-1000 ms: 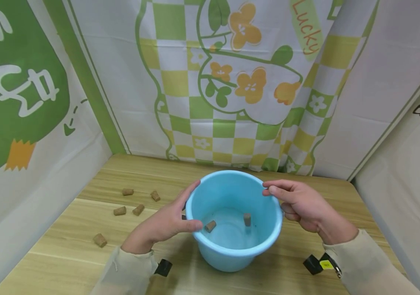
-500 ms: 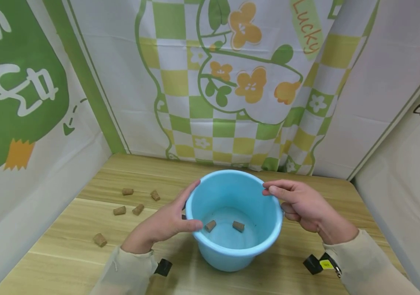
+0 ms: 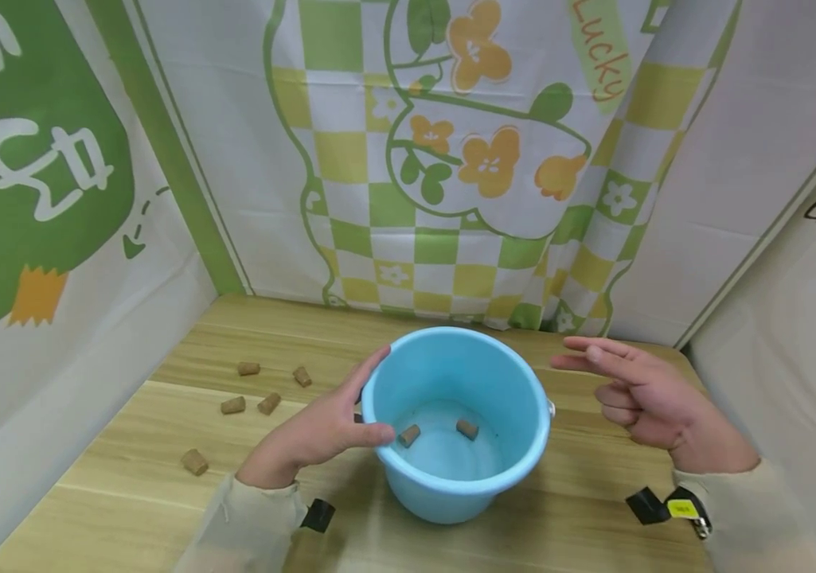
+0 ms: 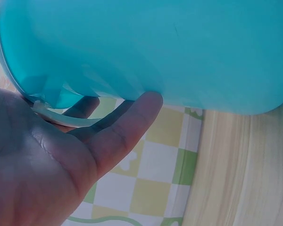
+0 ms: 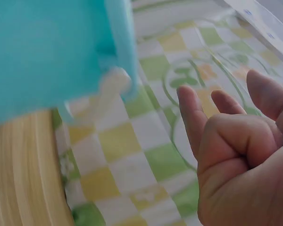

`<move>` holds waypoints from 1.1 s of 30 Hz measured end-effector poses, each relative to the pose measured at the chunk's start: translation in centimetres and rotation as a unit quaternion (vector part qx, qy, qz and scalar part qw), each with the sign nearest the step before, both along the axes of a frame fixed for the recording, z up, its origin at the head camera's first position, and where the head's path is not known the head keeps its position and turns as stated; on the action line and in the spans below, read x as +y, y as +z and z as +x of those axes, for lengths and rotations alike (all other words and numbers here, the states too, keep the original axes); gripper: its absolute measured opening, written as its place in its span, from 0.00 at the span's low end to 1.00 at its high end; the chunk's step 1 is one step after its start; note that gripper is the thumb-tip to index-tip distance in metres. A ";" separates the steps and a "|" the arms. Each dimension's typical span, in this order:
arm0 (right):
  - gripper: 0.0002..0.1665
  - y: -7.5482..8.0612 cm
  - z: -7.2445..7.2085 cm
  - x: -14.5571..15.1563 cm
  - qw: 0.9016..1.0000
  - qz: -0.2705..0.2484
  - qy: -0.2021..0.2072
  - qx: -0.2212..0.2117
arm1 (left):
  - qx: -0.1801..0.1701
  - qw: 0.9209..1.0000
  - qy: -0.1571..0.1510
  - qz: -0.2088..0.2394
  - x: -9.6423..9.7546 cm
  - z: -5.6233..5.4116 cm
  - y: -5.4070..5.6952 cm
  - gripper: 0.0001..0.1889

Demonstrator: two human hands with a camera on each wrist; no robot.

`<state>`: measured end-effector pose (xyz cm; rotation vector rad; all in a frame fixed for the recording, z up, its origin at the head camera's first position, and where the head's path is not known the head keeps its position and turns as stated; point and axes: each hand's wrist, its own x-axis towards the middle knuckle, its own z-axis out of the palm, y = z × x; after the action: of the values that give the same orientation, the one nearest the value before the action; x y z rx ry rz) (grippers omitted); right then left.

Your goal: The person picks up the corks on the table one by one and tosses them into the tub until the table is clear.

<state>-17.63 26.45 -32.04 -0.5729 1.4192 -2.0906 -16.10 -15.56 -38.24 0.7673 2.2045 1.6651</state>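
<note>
A light blue plastic bucket [image 3: 454,505] stands on the wooden table in the head view, with two corks, a left cork [image 3: 409,435] and a right cork [image 3: 467,430], lying on its bottom. My left hand [image 3: 329,426] holds the bucket's left side, thumb over the rim and fingers along the outside wall. In the left wrist view its fingers [image 4: 132,120] touch that wall beside the pale handle [image 4: 68,117]. Off to the bucket's right, my right hand [image 3: 654,390] is in the air holding nothing. Its index and middle fingers point forward and the others are bent.
Several loose corks lie on the table [image 3: 121,493] left of the bucket, the nearest cork [image 3: 194,461] toward the front. A patterned curtain [image 3: 422,263] hangs along the back edge, and cloth walls close in both sides.
The right cork in the bucket tipped from standing to lying on its side. My right hand has left the bucket's rim and moved right. My left hand stays put.
</note>
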 end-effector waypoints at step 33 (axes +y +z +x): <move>0.33 -10.5 3.6 16.9 0.996 -0.002 -0.010 -0.087 | -0.007 1.000 0.004 0.000 0.0 0.1 -0.1 0.57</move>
<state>-14.03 43.39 -42.59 -0.3691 1.3276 -2.1043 -16.04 -15.61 -38.30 0.7443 2.2010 1.6681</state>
